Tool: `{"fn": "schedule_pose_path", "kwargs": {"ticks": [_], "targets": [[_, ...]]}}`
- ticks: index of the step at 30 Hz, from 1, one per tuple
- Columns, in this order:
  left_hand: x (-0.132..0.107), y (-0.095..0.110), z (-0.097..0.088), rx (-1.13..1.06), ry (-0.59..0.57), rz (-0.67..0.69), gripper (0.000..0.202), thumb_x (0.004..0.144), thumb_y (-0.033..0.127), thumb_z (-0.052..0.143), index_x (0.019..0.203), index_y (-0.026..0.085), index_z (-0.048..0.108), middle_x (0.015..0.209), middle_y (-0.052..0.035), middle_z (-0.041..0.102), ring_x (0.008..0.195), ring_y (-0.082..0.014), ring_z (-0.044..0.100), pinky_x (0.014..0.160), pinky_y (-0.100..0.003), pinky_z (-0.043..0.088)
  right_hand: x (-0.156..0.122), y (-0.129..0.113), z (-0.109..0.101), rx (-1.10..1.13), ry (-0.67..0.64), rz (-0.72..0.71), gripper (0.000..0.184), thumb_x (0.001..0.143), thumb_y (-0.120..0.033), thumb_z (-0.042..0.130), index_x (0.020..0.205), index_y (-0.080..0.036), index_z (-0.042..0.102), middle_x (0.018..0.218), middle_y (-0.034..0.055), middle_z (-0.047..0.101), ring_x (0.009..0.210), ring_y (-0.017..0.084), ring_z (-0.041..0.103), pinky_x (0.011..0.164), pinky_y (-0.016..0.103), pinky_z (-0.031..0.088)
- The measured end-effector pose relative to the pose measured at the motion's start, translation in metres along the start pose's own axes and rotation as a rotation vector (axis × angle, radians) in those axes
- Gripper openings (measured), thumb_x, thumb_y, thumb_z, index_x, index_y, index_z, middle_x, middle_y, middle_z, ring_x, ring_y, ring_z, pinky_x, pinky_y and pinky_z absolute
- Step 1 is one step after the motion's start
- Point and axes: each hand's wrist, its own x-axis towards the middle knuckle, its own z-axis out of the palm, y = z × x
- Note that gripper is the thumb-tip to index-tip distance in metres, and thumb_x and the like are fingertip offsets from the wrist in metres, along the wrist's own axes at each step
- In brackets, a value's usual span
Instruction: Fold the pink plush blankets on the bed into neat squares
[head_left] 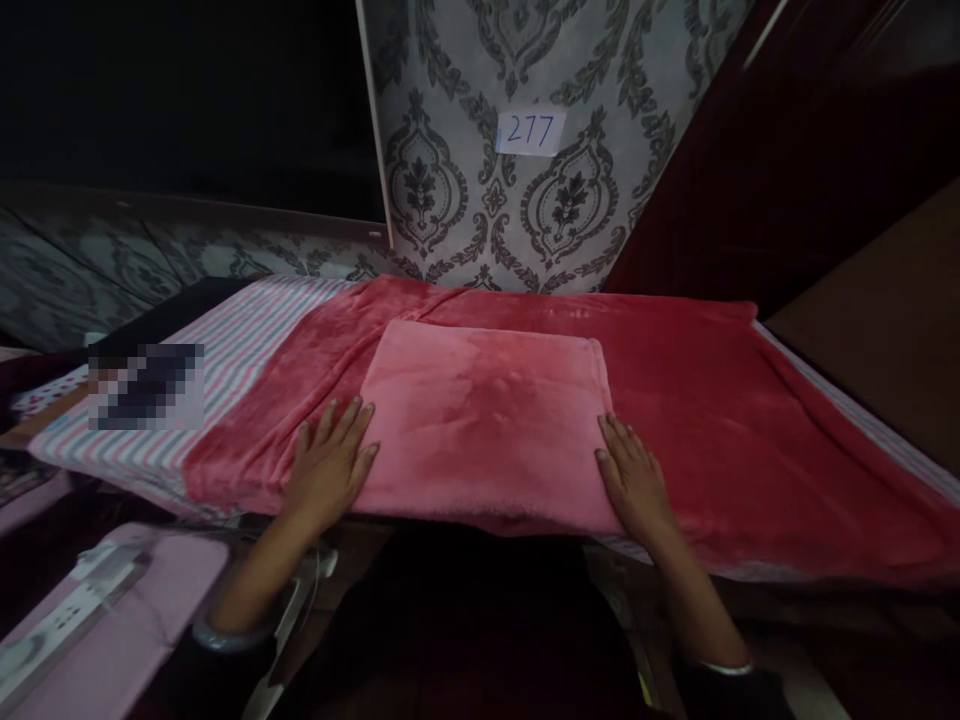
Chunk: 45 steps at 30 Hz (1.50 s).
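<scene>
A folded pink fleece cloth (487, 420) lies flat as a rectangle on a larger red fleece blanket (712, 400) spread over the bed. My left hand (330, 465) rests flat at the cloth's near left edge, fingers stretched out and apart. My right hand (634, 475) lies flat at the cloth's near right edge, fingers straight and pointing away from me. Neither hand holds anything; both press on the fabric.
A striped sheet (232, 340) shows at the bed's left side. A white power strip (67, 615) lies on a pink surface at the lower left. A paper label reading 277 (530, 132) hangs on the patterned wall. Dark wooden furniture (862, 180) stands at the right.
</scene>
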Motion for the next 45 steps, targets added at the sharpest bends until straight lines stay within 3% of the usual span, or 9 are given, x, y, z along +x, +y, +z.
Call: {"fn": "schedule_pose_path", "kwargs": {"ticks": [3,5,9,13,16,20,30,39,45], "targets": [[-0.008,-0.009,-0.008,-0.043,0.053,-0.037,0.059,0.102,0.045,0.036,0.154,0.02,0.049,0.165,-0.0132,0.041,0.155,-0.0396,0.03,0.12,-0.066,0.031,-0.006,0.012,-0.012,-0.022,0.073,0.011,0.058,0.104,-0.042,0.026,0.155,-0.024,0.048,0.158,0.0104,0.051,0.15,0.031,0.041,0.114,0.059,0.043],[-0.009,0.0,-0.019,-0.065,0.121,-0.036,0.057,0.102,0.046,0.039,0.151,0.019,0.053,0.167,-0.014,0.037,0.155,-0.0409,0.03,0.12,-0.066,0.032,-0.008,0.0,-0.026,-0.038,0.172,-0.014,0.059,0.104,-0.041,0.028,0.156,-0.022,0.047,0.16,0.0124,0.048,0.152,0.033,0.037,0.115,0.059,0.041],[-0.004,0.06,-0.035,-0.112,0.135,0.173,0.055,0.103,0.041,0.041,0.153,0.021,0.049,0.166,-0.0121,0.039,0.155,-0.0349,0.032,0.124,-0.061,0.031,-0.01,-0.069,-0.04,0.006,0.178,-0.222,0.059,0.104,-0.035,0.031,0.161,-0.021,0.039,0.162,0.0124,0.045,0.154,0.03,0.033,0.12,0.057,0.033],[0.001,0.121,-0.018,-0.109,0.064,0.363,0.058,0.102,0.04,0.044,0.156,0.018,0.046,0.166,-0.0139,0.038,0.156,-0.0329,0.029,0.126,-0.059,0.026,-0.014,-0.134,-0.017,0.014,0.028,-0.369,0.059,0.102,-0.032,0.038,0.158,-0.019,0.043,0.163,0.0127,0.044,0.154,0.031,0.032,0.123,0.056,0.025],[0.002,0.135,0.007,-0.078,0.066,0.351,0.059,0.101,0.042,0.046,0.156,0.019,0.048,0.166,-0.0155,0.038,0.156,-0.0358,0.03,0.125,-0.064,0.023,-0.02,-0.148,0.002,-0.025,-0.006,-0.363,0.06,0.1,-0.031,0.043,0.158,-0.019,0.043,0.165,0.0129,0.041,0.154,0.031,0.031,0.124,0.056,0.019],[-0.001,0.129,0.022,-0.049,0.097,0.354,0.061,0.101,0.042,0.046,0.158,0.02,0.044,0.167,-0.0153,0.035,0.157,-0.0355,0.027,0.126,-0.064,0.019,-0.025,-0.144,0.009,-0.047,-0.002,-0.358,0.059,0.1,-0.03,0.043,0.159,-0.02,0.043,0.166,0.0115,0.04,0.155,0.03,0.029,0.125,0.054,0.016],[-0.003,0.124,0.014,-0.057,0.058,0.358,0.063,0.102,0.048,0.045,0.16,0.024,0.041,0.169,-0.0129,0.031,0.158,-0.0346,0.025,0.127,-0.061,0.019,-0.026,-0.138,0.004,-0.052,-0.013,-0.357,0.058,0.102,-0.033,0.04,0.159,-0.022,0.042,0.164,0.0094,0.042,0.153,0.029,0.032,0.125,0.052,0.018],[-0.023,0.06,0.009,-0.053,0.117,0.203,0.063,0.1,0.05,0.047,0.157,0.024,0.045,0.168,-0.0105,0.035,0.157,-0.0341,0.027,0.127,-0.06,0.02,-0.041,-0.079,-0.002,-0.076,0.132,-0.196,0.059,0.105,-0.039,0.032,0.162,-0.023,0.036,0.164,0.0091,0.044,0.155,0.031,0.03,0.124,0.058,0.021],[-0.034,0.03,0.009,-0.074,0.168,0.093,0.059,0.101,0.046,0.04,0.156,0.024,0.047,0.165,-0.0103,0.04,0.157,-0.0344,0.027,0.126,-0.064,0.02,-0.05,-0.029,0.006,0.034,0.194,-0.05,0.061,0.106,-0.042,0.028,0.163,-0.021,0.033,0.163,0.0126,0.044,0.155,0.03,0.031,0.119,0.058,0.036]]}}
